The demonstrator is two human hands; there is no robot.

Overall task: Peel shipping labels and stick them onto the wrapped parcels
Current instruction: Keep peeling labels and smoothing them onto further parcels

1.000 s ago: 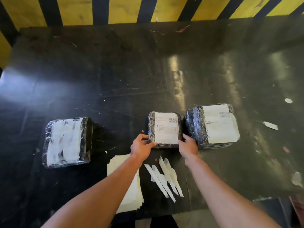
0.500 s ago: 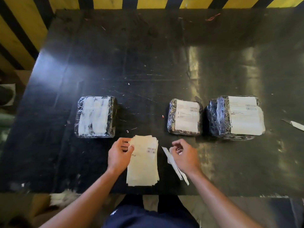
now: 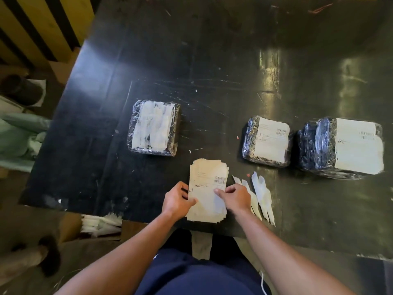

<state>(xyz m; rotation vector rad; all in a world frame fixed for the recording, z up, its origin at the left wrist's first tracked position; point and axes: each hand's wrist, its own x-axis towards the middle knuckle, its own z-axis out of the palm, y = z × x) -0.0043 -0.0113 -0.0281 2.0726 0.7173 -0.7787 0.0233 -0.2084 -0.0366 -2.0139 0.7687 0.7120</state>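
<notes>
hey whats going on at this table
A person is labelling film-wrapped dark parcels on a black table. Both hands, left and right, work at the stack of pale barcode label sheets. Two parcels on the right carry printed labels; the left parcel shows none yet.

Three wrapped parcels (image 3: 153,128) sit on the tabletop (image 3: 212,60): one toward the left edge with a scuffed white patch on top, and two close together toward the right edge, the smaller parcel (image 3: 267,141) and the larger parcel (image 3: 342,146), each with a printed label. One stack of label sheets (image 3: 209,179) lies at the near edge; the number of sheets cannot be told. About four white backing strips (image 3: 260,192) lie just right of the stack. Two hands are in view.
</notes>
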